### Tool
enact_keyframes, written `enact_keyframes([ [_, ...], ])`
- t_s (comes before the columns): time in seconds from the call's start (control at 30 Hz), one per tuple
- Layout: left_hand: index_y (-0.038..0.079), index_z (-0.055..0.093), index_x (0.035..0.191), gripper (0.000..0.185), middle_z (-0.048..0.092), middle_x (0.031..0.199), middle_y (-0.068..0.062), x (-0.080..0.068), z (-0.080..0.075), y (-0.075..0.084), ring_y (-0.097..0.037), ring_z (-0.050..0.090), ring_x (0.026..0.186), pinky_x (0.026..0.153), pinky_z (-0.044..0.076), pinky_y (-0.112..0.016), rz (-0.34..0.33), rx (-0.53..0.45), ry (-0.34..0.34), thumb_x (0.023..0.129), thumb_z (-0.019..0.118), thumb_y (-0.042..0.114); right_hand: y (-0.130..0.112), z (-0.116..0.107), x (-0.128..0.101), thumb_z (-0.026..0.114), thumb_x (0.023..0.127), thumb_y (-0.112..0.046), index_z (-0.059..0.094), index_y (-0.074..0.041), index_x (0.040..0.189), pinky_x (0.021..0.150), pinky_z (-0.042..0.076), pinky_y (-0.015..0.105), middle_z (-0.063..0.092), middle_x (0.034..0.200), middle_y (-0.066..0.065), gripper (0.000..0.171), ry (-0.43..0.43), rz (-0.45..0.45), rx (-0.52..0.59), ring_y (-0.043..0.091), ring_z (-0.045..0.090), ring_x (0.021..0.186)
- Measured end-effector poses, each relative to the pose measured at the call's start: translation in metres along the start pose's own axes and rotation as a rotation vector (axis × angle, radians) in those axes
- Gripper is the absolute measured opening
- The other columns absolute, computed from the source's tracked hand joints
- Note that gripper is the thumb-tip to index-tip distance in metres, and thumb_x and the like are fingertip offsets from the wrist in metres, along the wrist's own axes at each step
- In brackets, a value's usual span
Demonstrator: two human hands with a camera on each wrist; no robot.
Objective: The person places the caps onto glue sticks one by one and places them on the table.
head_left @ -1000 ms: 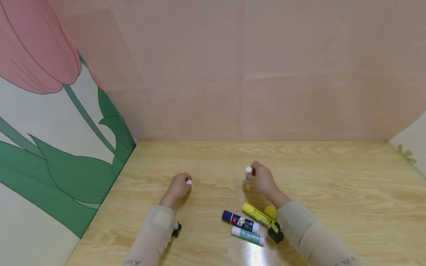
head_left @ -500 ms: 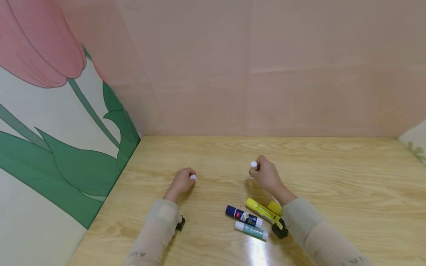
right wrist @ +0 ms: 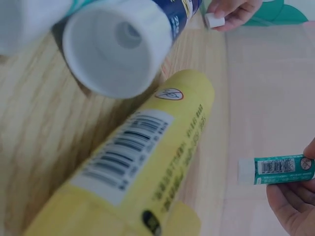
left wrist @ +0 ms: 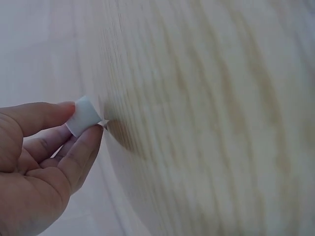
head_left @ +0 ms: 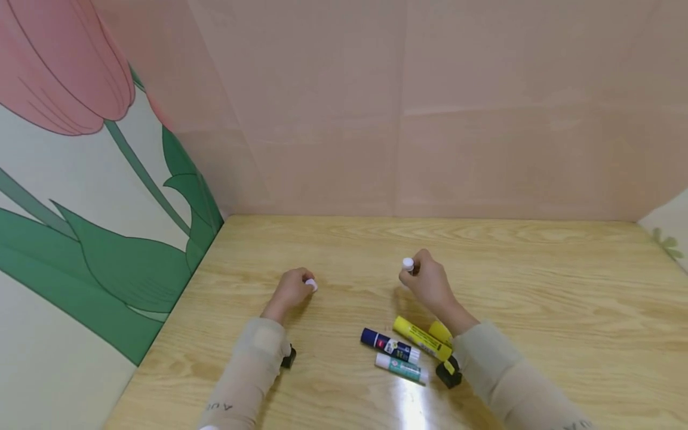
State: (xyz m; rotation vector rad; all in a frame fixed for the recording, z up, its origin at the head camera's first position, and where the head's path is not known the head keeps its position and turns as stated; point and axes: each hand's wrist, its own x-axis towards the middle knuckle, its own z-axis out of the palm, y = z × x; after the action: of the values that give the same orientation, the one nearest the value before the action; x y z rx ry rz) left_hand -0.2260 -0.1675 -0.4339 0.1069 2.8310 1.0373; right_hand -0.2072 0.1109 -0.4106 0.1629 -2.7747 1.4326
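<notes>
My left hand [head_left: 292,289] pinches a small white cap [left wrist: 84,117] between thumb and fingers, low over the wooden table in the left wrist view. To the right, my right hand [head_left: 432,283] holds a teal glue stick [right wrist: 275,169] upright by its upper part. Its white top shows above the thumb in the head view, and a white lower end points down at the table in the right wrist view. Near my right forearm lie a navy glue stick [head_left: 389,345], another teal glue stick [head_left: 402,368] and a yellow glue stick [head_left: 421,338].
A second yellow tube [head_left: 441,332] sits partly hidden beside my right sleeve. The wooden table [head_left: 322,239] meets a pink cloth wall [head_left: 322,119] at the back. At the left stands a panel printed with a tulip [head_left: 64,65].
The head view has shifted slightly. My right thumb has come round in front of the teal glue stick, covering more of its body. The left hand with the cap has hardly moved.
</notes>
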Motion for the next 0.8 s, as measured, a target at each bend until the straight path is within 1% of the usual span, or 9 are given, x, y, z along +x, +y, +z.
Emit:
enact_keyframes([
  [0.1,-0.002,0.058,0.093,0.015,0.058,0.087,-0.01,-0.001,0.001,0.002,-0.022,0.052,0.081,0.072,0.044,-0.034,-0.01,-0.017,0.005,0.079,0.059,0.004,-0.001,0.0,-0.003,0.052,0.081,-0.008,0.041,0.001,0.09,0.061,0.047,0.03,0.053,0.088,0.015,0.017,0.014,-0.007,0.021,0.024,0.051,0.077],
  [0.2,-0.002,0.058,0.095,0.016,0.058,0.09,-0.011,-0.001,0.001,0.005,-0.023,0.052,0.085,0.075,0.044,-0.035,-0.037,-0.056,0.017,0.08,0.058,0.004,-0.002,-0.001,-0.004,0.052,0.081,-0.009,0.042,0.001,0.093,0.065,0.048,0.032,0.053,0.092,0.016,0.019,0.018,-0.01,0.048,0.025,0.053,0.083],
  [0.3,-0.002,0.058,0.097,0.018,0.057,0.092,-0.011,0.0,0.002,0.008,-0.023,0.052,0.087,0.075,0.044,-0.034,-0.057,-0.098,0.027,0.081,0.057,0.004,-0.004,0.0,-0.006,0.053,0.082,-0.009,0.042,0.002,0.095,0.067,0.048,0.033,0.053,0.094,0.016,0.02,0.018,-0.003,0.062,0.026,0.053,0.085],
  [0.53,-0.003,0.056,0.101,0.02,0.058,0.093,-0.011,0.001,0.005,0.013,-0.021,0.053,0.087,0.073,0.046,-0.03,-0.029,-0.17,0.024,0.081,0.056,0.003,-0.003,0.002,-0.007,0.053,0.082,-0.009,0.043,0.002,0.098,0.068,0.049,0.032,0.053,0.096,0.017,0.022,0.013,0.005,0.078,0.025,0.052,0.085],
  [0.63,-0.003,0.056,0.103,0.022,0.057,0.095,-0.011,0.002,0.006,0.016,-0.021,0.052,0.088,0.073,0.046,-0.03,-0.035,-0.196,0.017,0.082,0.055,0.002,-0.004,0.002,-0.007,0.053,0.083,-0.01,0.044,0.002,0.099,0.068,0.049,0.032,0.053,0.096,0.016,0.022,0.021,-0.003,0.088,0.025,0.052,0.085],
  [0.8,-0.003,0.055,0.104,0.022,0.057,0.097,-0.012,0.004,0.007,0.018,-0.022,0.053,0.088,0.072,0.046,-0.03,-0.028,-0.213,0.015,0.082,0.054,0.001,-0.007,0.002,-0.007,0.053,0.082,-0.009,0.046,0.003,0.099,0.066,0.049,0.03,0.053,0.093,0.015,0.022,0.061,-0.034,0.087,0.024,0.052,0.081],
])
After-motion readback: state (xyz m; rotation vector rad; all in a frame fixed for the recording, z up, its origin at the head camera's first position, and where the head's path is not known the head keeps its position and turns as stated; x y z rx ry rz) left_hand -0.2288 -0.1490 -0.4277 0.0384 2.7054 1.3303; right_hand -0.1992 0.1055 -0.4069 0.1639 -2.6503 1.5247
